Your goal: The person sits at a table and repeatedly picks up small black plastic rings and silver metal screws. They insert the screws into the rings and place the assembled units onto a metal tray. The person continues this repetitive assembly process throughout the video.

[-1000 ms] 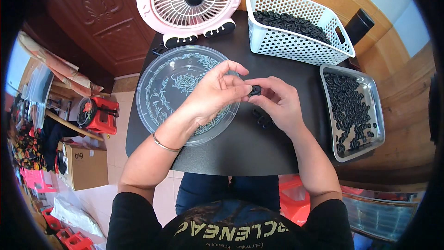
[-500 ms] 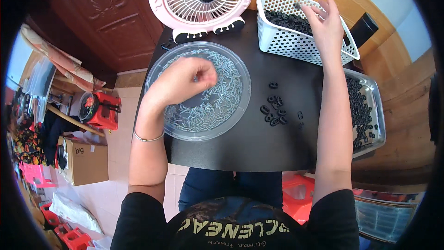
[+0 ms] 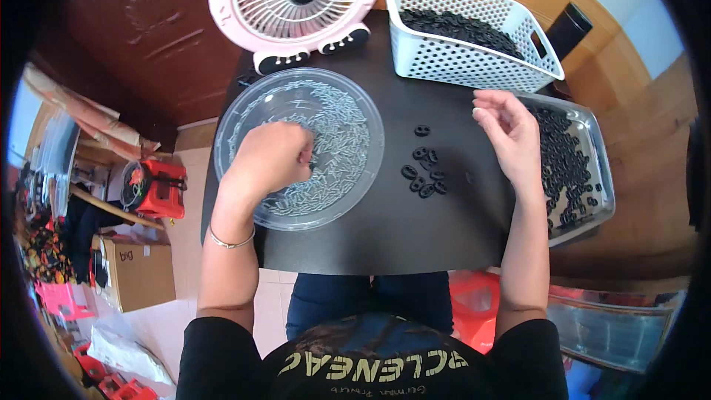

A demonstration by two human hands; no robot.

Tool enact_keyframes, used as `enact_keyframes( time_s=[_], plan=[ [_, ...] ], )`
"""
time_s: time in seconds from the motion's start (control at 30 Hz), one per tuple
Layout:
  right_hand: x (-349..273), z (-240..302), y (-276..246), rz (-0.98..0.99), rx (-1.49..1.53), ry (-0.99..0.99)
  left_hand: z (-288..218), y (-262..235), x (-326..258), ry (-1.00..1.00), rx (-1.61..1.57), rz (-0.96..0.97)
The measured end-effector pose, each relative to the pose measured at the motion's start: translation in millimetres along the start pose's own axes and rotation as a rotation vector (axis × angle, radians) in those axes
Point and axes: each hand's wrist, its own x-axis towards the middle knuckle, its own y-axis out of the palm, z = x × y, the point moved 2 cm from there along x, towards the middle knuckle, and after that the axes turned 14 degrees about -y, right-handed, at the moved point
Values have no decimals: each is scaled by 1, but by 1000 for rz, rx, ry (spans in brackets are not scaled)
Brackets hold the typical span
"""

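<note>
My left hand [image 3: 272, 157] is closed in a fist over a round clear tray [image 3: 374, 150] of small silver metal pins [image 3: 342, 150]. A dark bit shows at its curled fingers, too small to name. My right hand [image 3: 511, 132] hovers over the table's right side, next to a metal tray [image 3: 606, 178]; its fingers are bent, thumb a little apart, with nothing visible between them. Between the hands lies a loose group of small black oval two-holed pieces [image 3: 426, 187], with one such piece [image 3: 421, 130] farther back.
A white perforated basket [image 3: 474, 68] heaped with black pieces [image 3: 463, 30] stands at the back right, a dark cylinder [image 3: 569, 31] beside it. More black pieces [image 3: 563, 163] fill the metal tray. A pink fan [image 3: 302, 48] stands behind the round tray on the dark table [image 3: 355, 248].
My right hand has come back from above the basket toward me. My left hand has lowered toward the pins. A small dark piece right of the group no longer shows. The view has shifted slightly.
</note>
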Motion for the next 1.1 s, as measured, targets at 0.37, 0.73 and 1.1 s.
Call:
enact_keyframes(
  time_s=[0.37, 0.73, 1.1],
  plan=[
    [-40, 14, -12, 540, -434, 63, -1, -9, 4, 44, -752, 206],
    [-7, 21, 4, 476, -242, -53, -34, -2, 4, 50, -1424, 317],
    [-2, 19, 67, 221, 638, 258, -61, 18, 13, 8, -1629, 265]
  ],
)
